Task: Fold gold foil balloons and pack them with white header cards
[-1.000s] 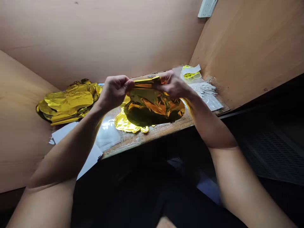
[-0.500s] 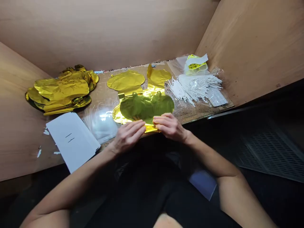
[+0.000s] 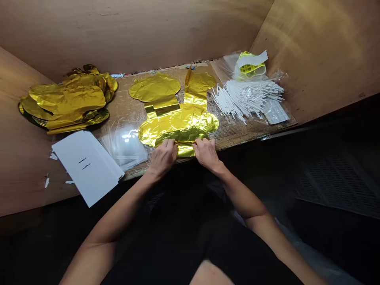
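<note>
A flat gold foil balloon (image 3: pixel 181 124) lies at the near edge of the wooden bench (image 3: pixel 237 132), its near part folded over into a roll. My left hand (image 3: pixel 162 156) pinches the left side of that fold and my right hand (image 3: pixel 206 152) pinches the right side, both with fingers curled on the foil. Two more flat gold balloons (image 3: pixel 156 89) lie just behind it, one of them partly upright.
A heap of gold foil balloons (image 3: pixel 67 101) sits at the far left. White paper sheets (image 3: pixel 87 166) and clear plastic bags (image 3: pixel 126 144) lie near left. White sticks (image 3: pixel 246 99) in plastic and a yellow tape roll (image 3: pixel 251 67) are at the right. Wooden walls enclose the bench.
The balloon, held up in the air a second ago, has been laid on the bench. Both hands moved down to its near edge and folded that edge further over.
</note>
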`<action>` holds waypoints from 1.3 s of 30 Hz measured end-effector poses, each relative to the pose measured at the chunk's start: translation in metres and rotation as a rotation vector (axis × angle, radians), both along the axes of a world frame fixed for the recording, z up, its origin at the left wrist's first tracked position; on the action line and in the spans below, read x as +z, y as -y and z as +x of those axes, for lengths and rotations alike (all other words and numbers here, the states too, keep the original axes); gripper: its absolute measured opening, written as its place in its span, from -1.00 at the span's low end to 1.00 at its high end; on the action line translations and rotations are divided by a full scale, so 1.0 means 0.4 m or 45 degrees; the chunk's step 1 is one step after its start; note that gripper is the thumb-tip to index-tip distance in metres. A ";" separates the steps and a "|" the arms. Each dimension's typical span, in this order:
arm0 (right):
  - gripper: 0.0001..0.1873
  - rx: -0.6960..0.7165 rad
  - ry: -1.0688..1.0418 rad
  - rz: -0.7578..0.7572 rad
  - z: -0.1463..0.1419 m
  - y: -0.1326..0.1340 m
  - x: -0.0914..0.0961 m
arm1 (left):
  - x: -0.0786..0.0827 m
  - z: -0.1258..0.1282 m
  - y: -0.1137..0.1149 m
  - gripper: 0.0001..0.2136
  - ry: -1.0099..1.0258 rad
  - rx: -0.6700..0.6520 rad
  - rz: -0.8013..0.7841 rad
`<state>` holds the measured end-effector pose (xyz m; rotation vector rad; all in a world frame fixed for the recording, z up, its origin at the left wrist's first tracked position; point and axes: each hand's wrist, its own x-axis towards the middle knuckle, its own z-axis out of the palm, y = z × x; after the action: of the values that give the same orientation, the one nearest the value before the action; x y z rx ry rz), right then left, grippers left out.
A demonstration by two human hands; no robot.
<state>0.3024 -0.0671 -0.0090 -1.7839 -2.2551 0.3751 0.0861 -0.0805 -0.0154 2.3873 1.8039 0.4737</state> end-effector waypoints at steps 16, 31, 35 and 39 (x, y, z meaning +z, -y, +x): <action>-0.77 0.725 -0.066 -0.278 -0.006 -0.114 0.096 | -0.004 -0.086 0.055 -0.72 0.560 -0.249 -0.032; -0.51 0.038 -1.560 -0.774 -0.066 0.115 0.023 | 0.037 -0.019 0.186 -0.67 1.960 0.243 -0.779; -0.74 0.084 -1.753 -0.931 -0.084 0.090 0.018 | 0.062 -0.051 0.178 -0.89 1.752 0.190 -0.648; -0.83 -0.054 -1.828 -0.889 -0.104 0.101 0.014 | 0.055 -0.069 0.186 -0.86 1.672 0.097 -0.606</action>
<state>0.2608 -0.1076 -0.0035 -1.0047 -1.0387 1.8336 0.0584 -0.1548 0.0066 1.1145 1.1342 1.0959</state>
